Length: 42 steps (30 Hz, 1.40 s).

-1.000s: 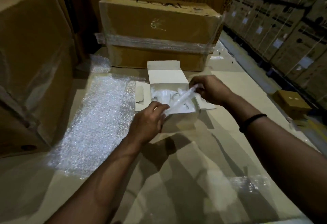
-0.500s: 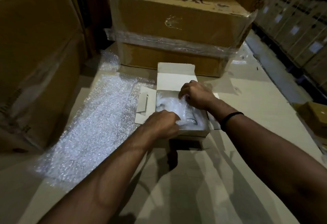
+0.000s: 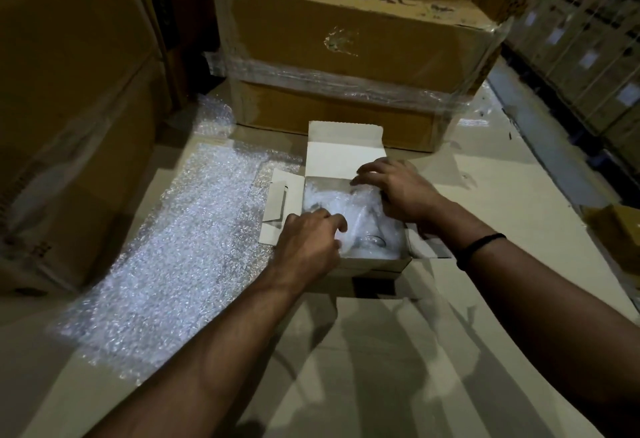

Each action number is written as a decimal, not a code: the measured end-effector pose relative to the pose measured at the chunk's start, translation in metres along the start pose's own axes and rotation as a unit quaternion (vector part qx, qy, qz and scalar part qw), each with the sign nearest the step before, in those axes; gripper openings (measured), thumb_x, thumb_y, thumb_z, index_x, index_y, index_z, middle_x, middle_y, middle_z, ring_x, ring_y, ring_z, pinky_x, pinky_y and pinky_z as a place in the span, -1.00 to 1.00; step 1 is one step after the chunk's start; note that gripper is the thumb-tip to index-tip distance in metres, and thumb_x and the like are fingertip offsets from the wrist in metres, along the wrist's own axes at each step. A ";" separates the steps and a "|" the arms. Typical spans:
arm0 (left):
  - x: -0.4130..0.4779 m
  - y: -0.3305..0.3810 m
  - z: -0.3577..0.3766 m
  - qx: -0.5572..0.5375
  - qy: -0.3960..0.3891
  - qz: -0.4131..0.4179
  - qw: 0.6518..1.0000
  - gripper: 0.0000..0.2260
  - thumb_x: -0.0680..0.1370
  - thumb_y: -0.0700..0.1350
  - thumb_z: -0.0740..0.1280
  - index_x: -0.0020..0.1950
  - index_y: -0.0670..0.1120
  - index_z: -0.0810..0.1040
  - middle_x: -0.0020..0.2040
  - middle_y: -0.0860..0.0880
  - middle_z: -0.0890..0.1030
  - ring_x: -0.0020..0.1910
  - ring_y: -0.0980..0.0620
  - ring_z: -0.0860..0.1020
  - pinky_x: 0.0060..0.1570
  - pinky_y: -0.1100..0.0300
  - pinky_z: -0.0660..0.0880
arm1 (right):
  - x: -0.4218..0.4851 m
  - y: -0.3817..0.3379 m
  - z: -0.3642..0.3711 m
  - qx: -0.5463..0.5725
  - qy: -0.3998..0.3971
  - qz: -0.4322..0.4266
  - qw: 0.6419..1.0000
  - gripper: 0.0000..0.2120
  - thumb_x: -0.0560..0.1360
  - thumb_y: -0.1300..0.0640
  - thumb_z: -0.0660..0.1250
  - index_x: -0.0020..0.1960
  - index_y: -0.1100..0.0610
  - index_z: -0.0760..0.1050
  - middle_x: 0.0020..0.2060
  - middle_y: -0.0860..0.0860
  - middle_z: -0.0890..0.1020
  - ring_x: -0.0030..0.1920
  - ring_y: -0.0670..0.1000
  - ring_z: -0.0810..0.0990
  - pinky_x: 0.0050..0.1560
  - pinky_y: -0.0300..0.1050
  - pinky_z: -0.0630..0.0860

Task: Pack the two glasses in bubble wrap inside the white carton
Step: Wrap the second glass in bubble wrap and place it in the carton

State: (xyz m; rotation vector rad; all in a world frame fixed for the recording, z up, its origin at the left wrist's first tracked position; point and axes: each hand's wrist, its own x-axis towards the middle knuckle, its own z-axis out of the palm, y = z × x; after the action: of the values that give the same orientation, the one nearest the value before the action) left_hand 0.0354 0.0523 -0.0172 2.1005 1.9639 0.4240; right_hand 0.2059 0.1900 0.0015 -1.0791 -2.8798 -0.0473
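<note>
Pale work surface [image 3: 491,195] of flat cardboard sheets. Lying on it: an open white carton [image 3: 346,157] at centre; a sheet of bubble wrap [image 3: 194,236] spread flat, reaching the carton's left flap; a film-wrapped brown cardboard box [image 3: 346,67] just behind; a larger brown box [image 3: 69,126] at left.

The 1 view comes from a wide-angle camera worn on the person's head, facing forward and tilted down onto the pale, flat tabletop [image 3: 519,174]. It sits close. The left forearm [image 3: 207,351] and right forearm [image 3: 554,299] enter from the bottom edge and reach mid-frame, where the small open white cardboard carton [image 3: 346,157] lies. The lens bows lines near the edges, taking in the large brown film-wrapped cardboard box [image 3: 346,56] beyond and the tall brown cardboard stack [image 3: 69,108] at left.
</note>
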 end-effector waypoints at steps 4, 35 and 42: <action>-0.001 0.007 -0.001 0.076 -0.035 0.006 0.996 -0.82 0.51 -0.11 0.23 -0.10 -0.02 0.63 -0.16 -0.03 0.60 -0.05 -0.10 0.56 0.00 0.02 0.24 | -0.020 -0.001 -0.006 -0.042 -0.031 -0.026 0.998 -0.43 0.37 0.38 0.26 0.28 -0.07 0.53 0.34 -0.01 0.49 0.37 0.05 0.37 0.29 0.05 0.30; 0.006 0.027 0.007 0.147 -0.109 -0.050 0.982 -0.61 0.59 0.11 0.07 0.25 0.02 0.57 0.31 -0.15 0.45 0.33 -0.19 0.32 0.28 -0.14 0.19 | -0.001 -0.020 -0.008 -0.027 -0.221 -0.024 0.975 -0.40 0.44 0.36 0.18 0.38 -0.12 0.45 0.47 -0.06 0.33 0.46 0.06 0.24 0.41 -0.05 0.24; 0.008 0.035 0.009 0.139 -0.112 -0.048 0.983 -0.63 0.57 0.07 0.11 0.17 -0.07 0.58 0.21 -0.15 0.53 0.22 -0.18 0.42 0.23 -0.09 0.21 | 0.005 -0.004 -0.009 -0.102 -0.196 0.029 0.975 -0.49 0.52 0.21 0.17 0.41 -0.13 0.39 0.42 -0.08 0.41 0.28 0.10 0.42 0.15 -0.08 0.37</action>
State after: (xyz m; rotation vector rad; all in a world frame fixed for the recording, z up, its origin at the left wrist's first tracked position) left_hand 0.0719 0.0576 -0.0119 2.0893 2.0740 -0.1085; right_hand 0.2004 0.1900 0.0104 -1.3446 -3.2468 -0.1467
